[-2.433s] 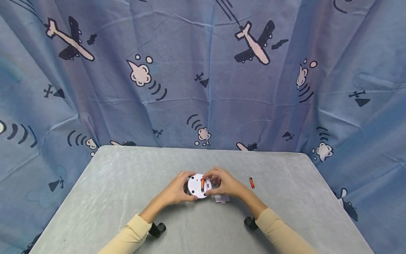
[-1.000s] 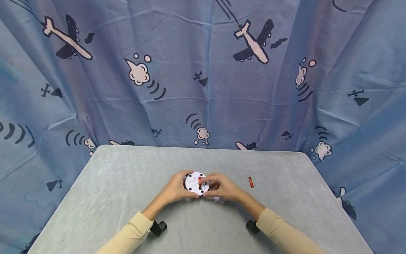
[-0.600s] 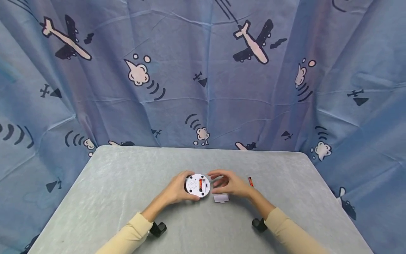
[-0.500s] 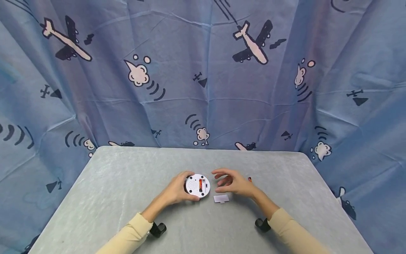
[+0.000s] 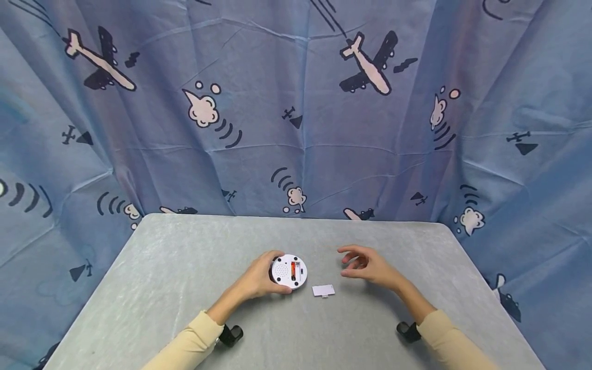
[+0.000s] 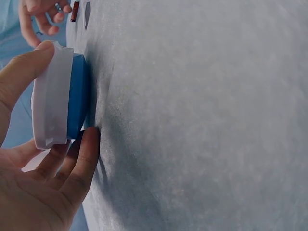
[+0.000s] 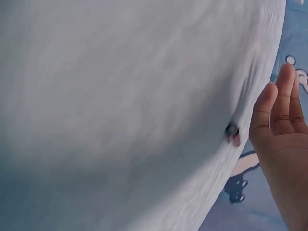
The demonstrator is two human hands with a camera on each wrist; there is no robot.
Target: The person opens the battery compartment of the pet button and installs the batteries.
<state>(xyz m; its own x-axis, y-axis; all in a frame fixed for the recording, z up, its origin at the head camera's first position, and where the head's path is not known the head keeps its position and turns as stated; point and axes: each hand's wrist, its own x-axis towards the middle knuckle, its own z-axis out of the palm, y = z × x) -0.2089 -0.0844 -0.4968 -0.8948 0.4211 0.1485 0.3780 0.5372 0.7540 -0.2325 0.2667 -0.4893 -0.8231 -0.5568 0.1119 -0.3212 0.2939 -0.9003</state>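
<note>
My left hand (image 5: pixel 257 276) grips a round white device (image 5: pixel 281 271) by its sides, thumb in front and fingers behind. Its upturned face has a dotted grille, dark round feet and an uncovered battery compartment with a red battery (image 5: pixel 293 271) in it. From the left wrist, the device's blue part (image 6: pixel 78 96) shows towards the table. My right hand (image 5: pixel 370 266) hovers to the right, fingers loosely bent and apart, holding nothing. A second battery (image 7: pixel 233 134) lies on the table close to that hand; the hand hides it in the head view.
A small white battery cover (image 5: pixel 323 291) with a tab lies on the grey-white table (image 5: pixel 208 236), between the device and my right hand. A blue curtain (image 5: pixel 259 103) printed with planes hangs behind the table's far edge. Black wrist mounts (image 5: pixel 409 332) sit under both sleeves.
My right hand has let go of the battery now in the compartment and moved right, away from the device, over to the loose battery. The left hand keeps its grip in nearly the same place.
</note>
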